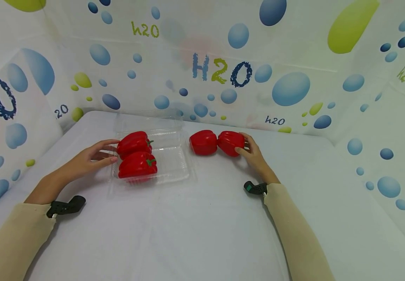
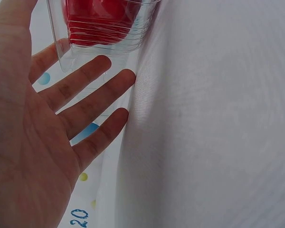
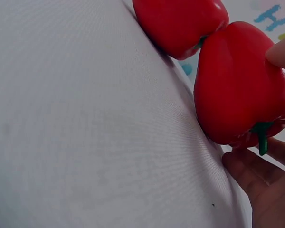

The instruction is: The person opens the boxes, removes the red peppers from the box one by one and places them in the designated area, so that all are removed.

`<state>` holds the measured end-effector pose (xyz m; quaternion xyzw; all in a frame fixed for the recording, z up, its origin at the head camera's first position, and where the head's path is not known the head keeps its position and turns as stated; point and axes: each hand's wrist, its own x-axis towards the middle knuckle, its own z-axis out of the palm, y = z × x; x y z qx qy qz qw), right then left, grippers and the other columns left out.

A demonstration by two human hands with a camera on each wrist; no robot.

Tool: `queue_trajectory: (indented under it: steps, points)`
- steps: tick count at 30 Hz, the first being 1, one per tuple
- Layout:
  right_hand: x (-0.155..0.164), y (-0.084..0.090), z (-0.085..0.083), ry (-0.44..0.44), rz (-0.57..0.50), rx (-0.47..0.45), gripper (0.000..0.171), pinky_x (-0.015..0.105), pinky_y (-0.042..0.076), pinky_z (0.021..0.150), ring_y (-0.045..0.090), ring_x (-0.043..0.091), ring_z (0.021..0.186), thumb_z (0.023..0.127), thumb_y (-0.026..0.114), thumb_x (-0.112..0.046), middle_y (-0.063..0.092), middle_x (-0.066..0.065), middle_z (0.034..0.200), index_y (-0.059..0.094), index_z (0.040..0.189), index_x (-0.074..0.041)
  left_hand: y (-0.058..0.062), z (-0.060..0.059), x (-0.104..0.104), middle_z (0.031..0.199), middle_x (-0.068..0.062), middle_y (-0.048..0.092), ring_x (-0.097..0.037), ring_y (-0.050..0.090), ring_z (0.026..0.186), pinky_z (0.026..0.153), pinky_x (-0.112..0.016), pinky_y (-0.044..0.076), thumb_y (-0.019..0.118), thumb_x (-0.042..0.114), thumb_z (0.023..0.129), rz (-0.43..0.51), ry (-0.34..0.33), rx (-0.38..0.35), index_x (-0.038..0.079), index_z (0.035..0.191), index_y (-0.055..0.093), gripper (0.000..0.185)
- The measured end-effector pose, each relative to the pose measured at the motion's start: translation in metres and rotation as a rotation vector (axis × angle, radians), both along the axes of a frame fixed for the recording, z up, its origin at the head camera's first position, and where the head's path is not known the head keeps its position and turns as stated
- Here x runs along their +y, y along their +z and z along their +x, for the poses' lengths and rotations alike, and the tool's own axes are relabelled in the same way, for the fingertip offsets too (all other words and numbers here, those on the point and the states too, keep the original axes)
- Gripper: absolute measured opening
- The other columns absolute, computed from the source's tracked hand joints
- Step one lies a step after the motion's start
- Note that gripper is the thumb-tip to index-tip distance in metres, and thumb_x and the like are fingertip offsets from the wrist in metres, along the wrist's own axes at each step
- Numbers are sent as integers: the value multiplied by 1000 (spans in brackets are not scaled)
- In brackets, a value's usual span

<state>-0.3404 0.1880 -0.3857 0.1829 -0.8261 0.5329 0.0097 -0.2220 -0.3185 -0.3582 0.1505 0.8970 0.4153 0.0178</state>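
White table (image 1: 202, 234); surrounding walls (image 1: 293, 47) white, blue and green bubbles, "H2O" lettering (image 1: 221, 71).

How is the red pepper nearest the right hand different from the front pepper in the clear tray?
The pepper by the right hand lies on the bare table, touching another pepper; the front tray pepper sits inside the clear tray. The right hand grips the first; the left hand rests open at the tray's edge. Both are glossy red with green stems.

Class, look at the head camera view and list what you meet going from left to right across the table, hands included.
Left hand → clear plastic tray holding two red peppers → loose red pepper → second loose red pepper → right hand.
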Motion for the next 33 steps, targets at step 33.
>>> queue_trajectory:
  steps: [33]
  points:
    - [-13, 30, 26, 14, 53, -96, 65, 49, 32, 113, 37, 42, 134, 98, 56, -15, 35, 28, 146, 23, 150, 3, 0, 0, 1, 134, -27, 50, -48, 55, 114, 85, -51, 55, 58, 21, 96, 3, -5, 1, 5, 149, 30, 62]
